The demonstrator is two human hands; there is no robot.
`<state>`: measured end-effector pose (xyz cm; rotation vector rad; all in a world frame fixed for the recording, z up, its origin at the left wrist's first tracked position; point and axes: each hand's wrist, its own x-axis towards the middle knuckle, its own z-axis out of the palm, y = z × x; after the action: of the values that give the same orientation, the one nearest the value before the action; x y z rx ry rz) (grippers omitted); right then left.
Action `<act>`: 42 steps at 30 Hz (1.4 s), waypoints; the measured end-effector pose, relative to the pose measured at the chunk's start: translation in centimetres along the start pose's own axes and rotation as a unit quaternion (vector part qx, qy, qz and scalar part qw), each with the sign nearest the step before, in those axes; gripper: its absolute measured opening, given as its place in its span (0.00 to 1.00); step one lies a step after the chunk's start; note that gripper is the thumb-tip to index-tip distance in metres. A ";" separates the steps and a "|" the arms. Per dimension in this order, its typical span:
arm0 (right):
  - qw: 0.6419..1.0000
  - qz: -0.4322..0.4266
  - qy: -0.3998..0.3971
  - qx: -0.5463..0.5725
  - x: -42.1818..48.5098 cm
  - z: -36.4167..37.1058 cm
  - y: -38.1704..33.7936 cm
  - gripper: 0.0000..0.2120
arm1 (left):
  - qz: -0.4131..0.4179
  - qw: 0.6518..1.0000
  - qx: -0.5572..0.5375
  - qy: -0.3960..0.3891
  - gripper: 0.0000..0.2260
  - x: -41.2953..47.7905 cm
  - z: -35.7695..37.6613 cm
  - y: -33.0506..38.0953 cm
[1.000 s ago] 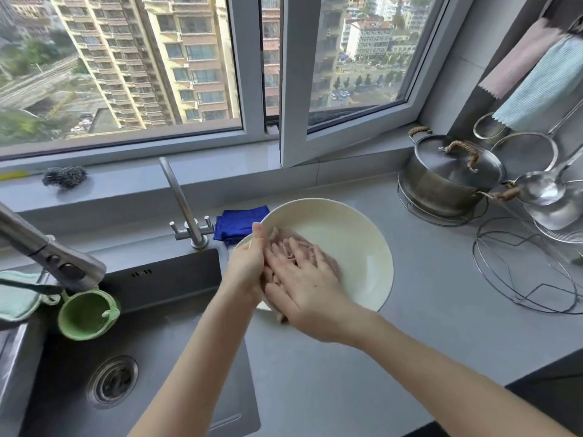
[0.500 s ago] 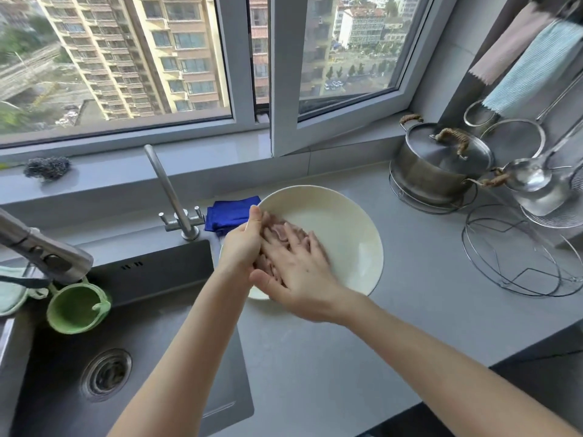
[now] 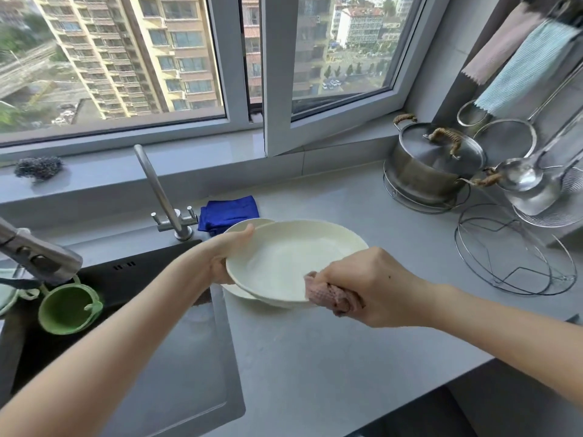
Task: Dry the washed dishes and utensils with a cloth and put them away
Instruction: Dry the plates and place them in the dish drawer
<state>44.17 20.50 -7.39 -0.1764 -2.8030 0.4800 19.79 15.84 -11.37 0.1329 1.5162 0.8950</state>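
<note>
Right hand (image 3: 372,285), closed around a bunched pink cloth (image 3: 331,294), presses it against the near right rim of a cream upper plate (image 3: 290,260). Left hand (image 3: 225,255) grips that plate's left rim, thumb over the edge, fingers beneath. The plate sits tilted above a second cream plate (image 3: 246,223) on the grey counter (image 3: 315,357), just right of the dark sink (image 3: 142,310). A green cup (image 3: 67,305) sits at the sink's left. Farther off: a folded blue cloth (image 3: 228,212), a tap (image 3: 157,190) and, far right, a lidded steel pot (image 3: 432,165).
</note>
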 end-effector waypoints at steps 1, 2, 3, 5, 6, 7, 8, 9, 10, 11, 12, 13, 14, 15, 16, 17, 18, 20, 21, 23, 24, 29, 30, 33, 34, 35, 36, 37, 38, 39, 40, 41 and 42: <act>0.999 0.021 0.012 0.033 0.2 -0.6 -0.3 0.12 | -0.005 1.000 0.007 -0.012 0.20 0.0 -0.2 0.2; 0.997 0.049 0.024 0.064 0.5 -1.2 -0.3 0.12 | -0.013 1.000 0.010 -0.022 0.19 -0.2 -0.3 0.4; 0.991 0.086 0.030 0.099 0.7 -1.8 -0.2 0.13 | -0.020 0.999 0.009 -0.037 0.19 -0.4 -0.3 0.5; 0.964 0.167 0.023 0.204 1.0 -3.0 0.0 0.15 | -0.002 0.997 0.026 -0.070 0.21 -0.8 0.0 0.5; 0.944 0.197 0.022 0.264 1.1 -3.5 0.1 0.15 | 0.028 0.995 0.051 -0.076 0.23 -1.0 0.1 0.4; 0.926 0.217 0.024 0.309 1.2 -3.9 0.1 0.17 | 0.075 0.991 0.085 -0.073 0.25 -1.1 0.3 0.2; 0.914 0.230 0.024 0.332 1.3 -4.2 0.1 0.19 | 0.136 0.980 0.127 -0.068 0.27 -1.5 0.4 0.2; 0.906 0.243 0.021 0.346 1.5 -4.5 0.2 0.21 | 0.192 0.964 0.164 -0.081 0.29 -2.0 0.5 0.3; 0.898 0.258 0.018 0.357 1.6 -4.7 0.2 0.23 | 0.232 0.947 0.194 -0.110 0.32 -2.8 0.6 0.3; 0.889 0.273 0.014 0.366 1.7 -4.8 0.3 0.23 | 0.262 0.927 0.232 -0.136 0.35 -3.5 0.5 0.4; 0.882 0.283 0.010 0.377 1.7 -5.0 0.4 0.22 | 0.285 0.904 0.276 -0.161 0.37 -4.1 0.5 0.4; 0.875 0.290 0.004 0.387 1.7 -5.2 0.4 0.22 | 0.301 0.881 0.315 -0.185 0.34 -4.8 0.4 0.6; 0.869 0.294 0.000 0.398 1.7 -5.4 0.5 0.21 | 0.310 0.860 0.345 -0.211 0.29 -5.4 0.4 0.8; 0.861 0.298 0.004 0.413 1.8 -5.5 0.8 0.19 | 0.308 0.850 0.356 -0.238 0.23 -5.7 0.3 1.0; 0.853 0.300 0.012 0.427 1.8 -5.5 1.1 0.17 | 0.304 0.848 0.347 -0.259 0.17 -5.8 0.2 1.2; 0.851 0.298 0.020 0.431 1.9 -5.6 1.4 0.17 | 0.308 0.850 0.331 -0.270 0.12 -5.7 0.1 1.3; 0.856 0.293 0.031 0.425 2.1 -5.7 1.8 0.18 | 0.315 0.853 0.308 -0.279 0.10 -5.8 0.2 1.3; 0.871 0.277 0.064 0.400 2.3 -5.9 2.5 0.21 | 0.327 0.866 0.257 -0.279 0.19 -5.6 0.4 1.2; 0.876 0.276 0.084 0.387 2.3 -5.8 2.7 0.23 | 0.324 0.878 0.228 -0.271 0.23 -5.5 0.5 1.0; 0.874 0.287 0.134 0.369 2.5 -5.0 2.7 0.26 | 0.307 0.901 0.174 -0.254 0.26 -5.2 0.7 0.8; 0.870 0.290 0.163 0.364 2.8 -4.3 2.6 0.25 | 0.293 0.911 0.153 -0.247 0.27 -5.2 0.8 0.7; 0.914 0.263 0.296 0.090 4.5 1.3 0.3 0.32 | 0.276 0.933 0.094 -0.208 0.31 -4.6 1.8 0.0; 0.922 0.245 0.300 0.012 5.0 2.4 -0.5 0.31 | 0.285 0.935 0.090 -0.192 0.31 -4.5 2.0 -0.2; 0.920 0.170 0.333 -0.122 6.1 4.2 -1.6 0.21 | 0.317 0.931 0.058 -0.171 0.29 -4.1 2.1 -0.4; 0.917 0.153 0.344 -0.128 6.4 3.8 -1.2 0.19 | 0.324 0.928 0.050 -0.174 0.27 -4.1 2.0 -0.4; 0.915 0.152 0.353 -0.125 6.4 3.3 -0.2 0.18 | 0.331 0.926 0.047 -0.177 0.24 -4.2 2.1 -0.4; 0.910 0.167 0.366 -0.103 6.4 2.7 0.8 0.18 | 0.335 0.924 0.042 -0.178 0.21 -4.2 2.2 -0.4; 0.901 0.196 0.385 -0.040 6.3 1.9 1.9 0.17 | 0.337 0.924 0.035 -0.177 0.19 -4.3 2.2 -0.3; 0.878 0.236 0.409 0.078 6.0 1.1 2.7 0.17 | 0.337 0.925 0.026 -0.173 0.17 -4.5 2.1 -0.2; 0.831 0.280 0.426 0.224 5.7 0.8 3.6 0.18 | 0.338 0.926 0.018 -0.168 0.17 -4.6 2.0 0.0; 0.771 0.324 0.420 0.353 5.2 0.7 4.4 0.18 | 0.340 0.926 0.011 -0.166 0.19 -4.6 1.9 0.3; 0.719 0.345 0.413 0.440 4.6 0.9 5.3 0.19 | 0.342 0.925 0.001 -0.167 0.23 -4.6 1.6 0.6; 0.687 0.359 0.404 0.486 4.1 1.1 6.0 0.20 | 0.342 0.924 -0.014 -0.172 0.26 -4.5 1.2 0.9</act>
<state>40.35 26.43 -9.36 -0.9537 -1.2464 1.5122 21.33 14.39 -7.07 0.7978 1.1240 1.3582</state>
